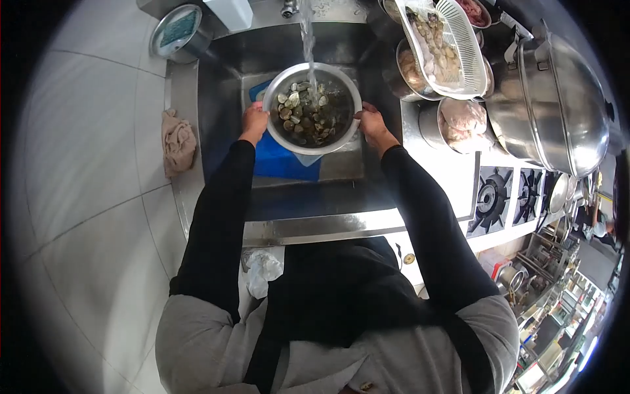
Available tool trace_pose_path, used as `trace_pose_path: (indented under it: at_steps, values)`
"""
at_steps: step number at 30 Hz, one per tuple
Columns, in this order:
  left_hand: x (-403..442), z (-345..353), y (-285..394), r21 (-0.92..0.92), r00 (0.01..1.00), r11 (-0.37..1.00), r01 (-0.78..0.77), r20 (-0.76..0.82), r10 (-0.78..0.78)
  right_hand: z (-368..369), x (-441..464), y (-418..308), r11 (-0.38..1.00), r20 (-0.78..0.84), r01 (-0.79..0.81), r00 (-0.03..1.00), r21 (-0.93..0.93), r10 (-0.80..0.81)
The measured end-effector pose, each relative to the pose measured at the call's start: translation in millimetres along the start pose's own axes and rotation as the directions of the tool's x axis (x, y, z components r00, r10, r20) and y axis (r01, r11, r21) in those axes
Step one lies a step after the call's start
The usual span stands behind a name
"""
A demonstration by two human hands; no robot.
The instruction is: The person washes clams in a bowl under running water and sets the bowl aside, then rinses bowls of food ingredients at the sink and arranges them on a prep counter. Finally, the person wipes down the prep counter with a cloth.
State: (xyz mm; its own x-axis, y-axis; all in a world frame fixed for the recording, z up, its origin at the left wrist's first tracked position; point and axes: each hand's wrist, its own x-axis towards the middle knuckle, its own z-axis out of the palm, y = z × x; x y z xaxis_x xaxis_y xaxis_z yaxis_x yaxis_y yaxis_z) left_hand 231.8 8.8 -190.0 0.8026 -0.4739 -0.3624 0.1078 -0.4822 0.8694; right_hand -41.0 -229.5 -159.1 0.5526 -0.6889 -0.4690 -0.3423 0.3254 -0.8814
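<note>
Holding metal bowl [279,78] | left fingers [258,107], right fingers [368,107] closed round opposite edges | shellfish [294,99] inside | water [307,39] pouring in

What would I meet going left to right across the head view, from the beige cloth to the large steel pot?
Beige cloth, left hand, metal bowl of clams, right hand, steel container of raw meat, large steel pot.
</note>
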Motion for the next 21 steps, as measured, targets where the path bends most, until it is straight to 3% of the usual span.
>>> trace_pose_path:
  at_steps: [1,3,5,6,7,8,9,10,11,12,13,14,16,19,21]
  values:
    - [-21.6,0.8,26.6,0.13,0.998,0.991,-0.033,-0.051,0.04,-3.0,-1.4,-0.8,0.999,0.064,-0.005,0.998,-0.033,0.007]
    - [-5.2,5.9,-12.5,0.309,0.972,0.936,-0.168,-0.108,0.21,-10.8,-12.7,-7.1,0.996,0.193,-0.017,0.981,-0.092,0.035]
    - [-9.5,12.4,-15.2,0.409,0.905,0.853,-0.324,-0.13,0.406,-13.5,-68.7,-53.6,0.904,0.09,0.17,0.985,-0.393,-0.146]
    - [-35.0,22.2,18.0,0.421,0.851,0.807,-0.413,-0.137,0.507,-12.5,-101.5,-80.0,0.809,0.069,0.243,0.967,-0.535,-0.245]
    - [-52.4,33.9,37.7,0.438,0.787,0.752,-0.493,-0.143,0.6,-19.1,-125.7,-98.3,0.727,0.116,0.317,0.942,-0.609,-0.313]
    - [-45.6,52.1,22.5,0.302,0.85,0.816,-0.493,-0.033,0.526,-32.9,-140.1,-105.9,0.632,0.172,0.39,0.909,-0.67,-0.379]
    - [-44.2,69.8,19.6,0.256,0.78,0.749,-0.612,0.039,0.624,-51.4,-143.0,-99.2,0.439,0.323,0.521,0.833,-0.732,-0.45]
    - [-42.2,91.4,13.4,0.225,0.857,0.827,-0.516,0.142,0.496,-67.0,-145.5,-92.5,0.224,0.476,0.628,0.736,-0.745,-0.482]
    - [-40.9,109.0,14.7,0.253,0.87,0.834,-0.49,0.206,0.448,-71.0,-148.3,-89.7,0.193,0.514,0.662,0.705,-0.724,-0.489]
    - [-29.4,130.8,3.2,0.303,0.778,0.719,-0.626,0.177,0.603,-72.9,-147.7,-88.9,0.156,0.555,0.699,0.666,-0.698,-0.498]
    - [-21.3,148.4,-1.5,0.473,0.756,0.607,-0.638,0.238,0.609,-73.0,-144.7,-87.4,0.123,0.598,0.736,0.625,-0.666,-0.502]
    - [-23.3,154.3,14.0,0.538,0.87,0.685,-0.492,0.311,0.381,-72.8,-140.8,-85.0,0.122,0.588,0.727,0.631,-0.675,-0.506]
    - [-22.0,158.8,46.2,0.714,0.929,0.602,-0.357,0.34,0.148,-72.1,-140.4,-81.5,0.128,0.558,0.698,0.657,-0.705,-0.508]
    - [-4.4,166.7,6.8,0.624,0.854,0.584,-0.519,0.413,0.317,-70.3,-139.6,-81.3,0.122,0.552,0.692,0.658,-0.712,-0.512]
    - [-6.0,160.7,-15.1,0.558,0.771,0.541,-0.629,0.36,0.525,-74.3,-141.0,-84.1,0.123,0.55,0.692,0.657,-0.711,-0.515]
